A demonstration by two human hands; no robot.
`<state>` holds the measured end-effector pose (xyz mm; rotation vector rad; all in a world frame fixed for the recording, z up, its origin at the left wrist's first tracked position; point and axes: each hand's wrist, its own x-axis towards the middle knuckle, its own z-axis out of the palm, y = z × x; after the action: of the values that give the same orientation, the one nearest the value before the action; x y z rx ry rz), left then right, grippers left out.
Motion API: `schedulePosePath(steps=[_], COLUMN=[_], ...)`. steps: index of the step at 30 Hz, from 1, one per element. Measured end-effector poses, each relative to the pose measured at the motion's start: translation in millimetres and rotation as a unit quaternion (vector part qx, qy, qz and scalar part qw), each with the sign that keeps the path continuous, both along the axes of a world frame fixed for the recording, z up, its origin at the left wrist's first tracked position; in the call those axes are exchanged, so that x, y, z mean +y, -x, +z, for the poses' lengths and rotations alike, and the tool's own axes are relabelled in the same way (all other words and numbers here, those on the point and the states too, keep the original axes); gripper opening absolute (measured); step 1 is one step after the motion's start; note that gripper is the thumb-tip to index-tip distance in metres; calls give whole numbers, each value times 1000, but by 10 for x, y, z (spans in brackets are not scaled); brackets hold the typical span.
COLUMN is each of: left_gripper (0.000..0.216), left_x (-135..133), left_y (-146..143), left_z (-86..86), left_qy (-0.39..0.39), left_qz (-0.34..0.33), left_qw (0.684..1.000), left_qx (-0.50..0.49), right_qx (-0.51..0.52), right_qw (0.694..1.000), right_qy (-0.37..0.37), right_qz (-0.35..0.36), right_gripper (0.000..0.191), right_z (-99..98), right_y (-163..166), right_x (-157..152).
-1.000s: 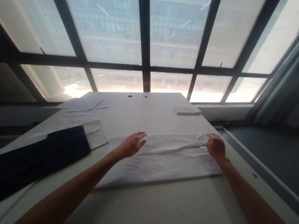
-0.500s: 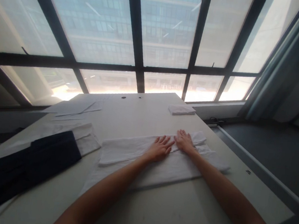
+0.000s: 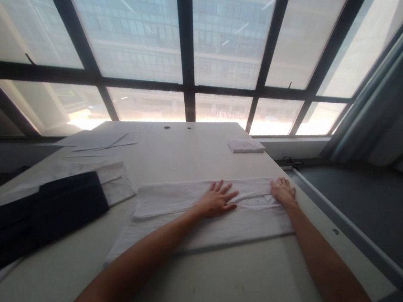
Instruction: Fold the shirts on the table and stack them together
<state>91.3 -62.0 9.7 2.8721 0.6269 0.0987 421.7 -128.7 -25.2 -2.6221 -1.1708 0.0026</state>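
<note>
A white cloth (image 3: 180,216), folded lengthwise, lies across the pale table (image 3: 209,286) in front of me. My left hand (image 3: 218,200) rests flat on the middle of the folded strip with fingers spread, open. My right hand (image 3: 283,190) lies flat on the cloth's right end, near the table's right edge, fingers stretched out and holding nothing.
A dark navy garment (image 3: 32,219) lies on the left over another white cloth (image 3: 115,180). A small folded white cloth (image 3: 245,146) sits at the far right of the table. Loose white sheets (image 3: 98,141) lie far left. Large windows stand behind; a floor drop lies right.
My right hand has slid from beside my left hand out to the cloth's right end, flattening the fold. My left hand has stayed near the middle.
</note>
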Motion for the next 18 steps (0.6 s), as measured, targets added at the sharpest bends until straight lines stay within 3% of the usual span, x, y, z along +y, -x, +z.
schedulePosePath(steps=[4, 7, 12, 15, 18], left_gripper=[58, 52, 52, 53, 60], left_x=[-9, 1, 13, 18, 19], left_y=[12, 3, -7, -3, 8], left_z=[-6, -27, -35, -37, -35], left_qy=[-8, -4, 6, 3, 2], left_qz=[-47, -87, -107, -113, -120], left_qw=[999, 996, 994, 993, 993], left_qx=[-14, -26, -21, -14, 0], right_qx=[-19, -53, -61, -27, -13], right_qw=[998, 995, 978, 960, 949], right_qy=[-49, -86, -119, -50, 28], right_qz=[-41, -18, 158, 273, 315], right_gripper=[51, 51, 53, 54, 57], right_z=[52, 174, 288, 244, 190], right_y=[-119, -21, 620, 1012, 1144], right_x=[-99, -71, 79, 113, 111])
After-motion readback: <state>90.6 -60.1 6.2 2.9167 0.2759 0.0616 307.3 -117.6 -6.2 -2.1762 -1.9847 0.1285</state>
